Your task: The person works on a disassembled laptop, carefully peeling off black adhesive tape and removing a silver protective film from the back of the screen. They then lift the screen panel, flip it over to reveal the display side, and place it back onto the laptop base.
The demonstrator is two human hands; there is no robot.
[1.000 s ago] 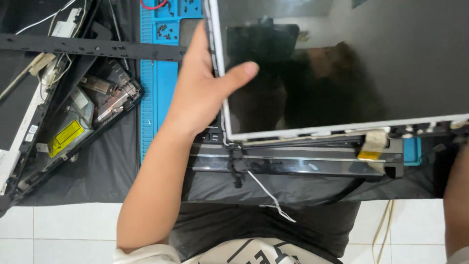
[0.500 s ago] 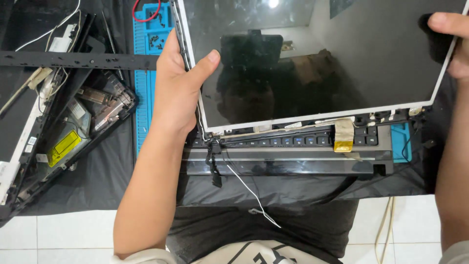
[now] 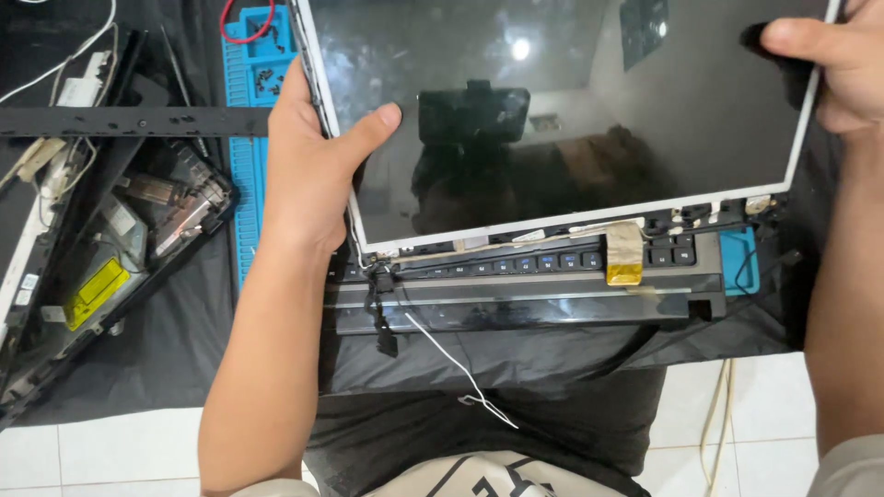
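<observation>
The left hand (image 3: 313, 166) gripped the left edge of the bare laptop display panel (image 3: 571, 110), fingers wrapped behind the frame and the thumb pressed flat across the front glass near the edge. The right hand (image 3: 833, 69) held the panel's upper right corner, its thumb lying on the glass and the other fingers hidden behind. The panel hung between the two hands, tilted so that its dark face caught reflections, its lower edge just above the laptop base (image 3: 525, 294). A strip of keyboard keys (image 3: 516, 265) showed below that edge. A flat ribbon cable with a gold-coloured tape patch (image 3: 624, 253) ran from the panel's bottom edge to the base. A thin white wire (image 3: 451, 364) trailed from the left hinge area over the black cloth (image 3: 166, 359) covering the surface. To the left of the left forearm lay a blue screw tray (image 3: 247, 156) and, farther out, an opened laptop chassis (image 3: 110, 258) with a yellow label.
</observation>
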